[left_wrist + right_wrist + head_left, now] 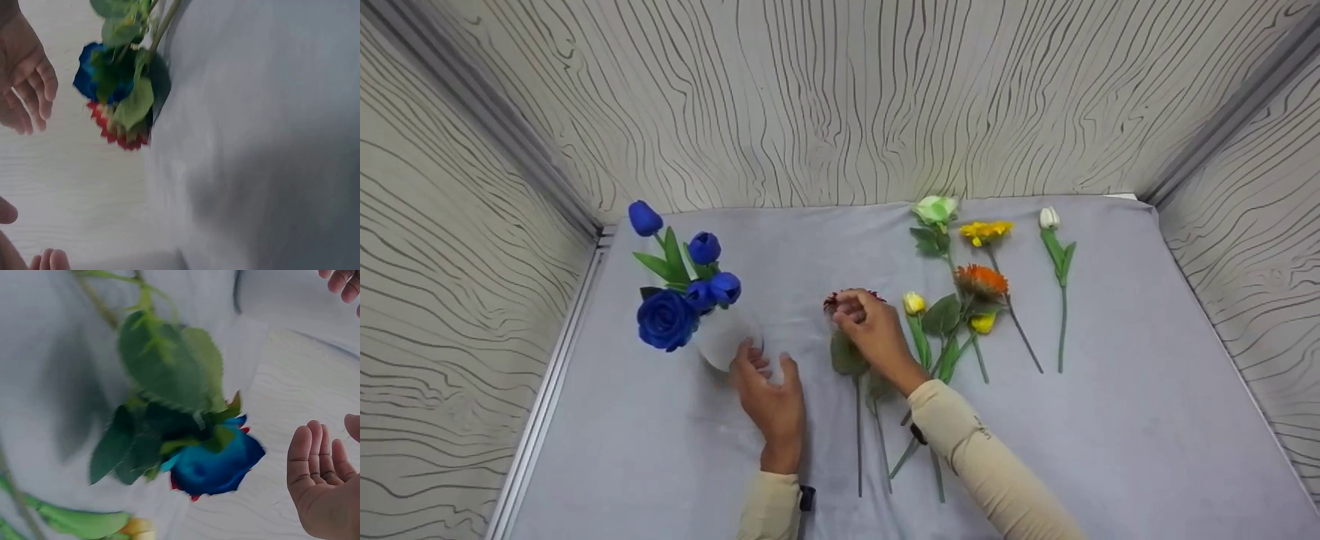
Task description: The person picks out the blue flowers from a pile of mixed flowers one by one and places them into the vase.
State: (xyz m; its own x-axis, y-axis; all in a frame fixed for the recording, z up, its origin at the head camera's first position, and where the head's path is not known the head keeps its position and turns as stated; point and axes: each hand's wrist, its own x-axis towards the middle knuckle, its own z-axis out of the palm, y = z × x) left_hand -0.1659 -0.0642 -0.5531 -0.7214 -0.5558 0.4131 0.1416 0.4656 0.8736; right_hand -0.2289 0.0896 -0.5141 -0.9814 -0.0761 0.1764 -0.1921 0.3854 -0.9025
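A white vase [726, 341] stands on the left of the cloth, holding several blue tulips [704, 248] and a blue rose [667, 320]. My left hand [771, 401] is beside the vase, thumb held apart from the fingers and nothing gripped. My right hand [876, 334] hovers above a dark red flower [832, 303], its fingers loosely bent around nothing. The right hand partly covers this flower. Both wrist views show another blue rose [216, 464] with green leaves against the red flower [121, 134]; that rose is hidden in the head view.
Right of the hands lie a yellow tulip [913, 304], an orange flower [982, 281], a yellow flower [985, 232], a pale green rose [936, 210] and a white tulip [1049, 218]. A grey cloth [1147, 420] covers the table; patterned walls [840, 97] enclose it.
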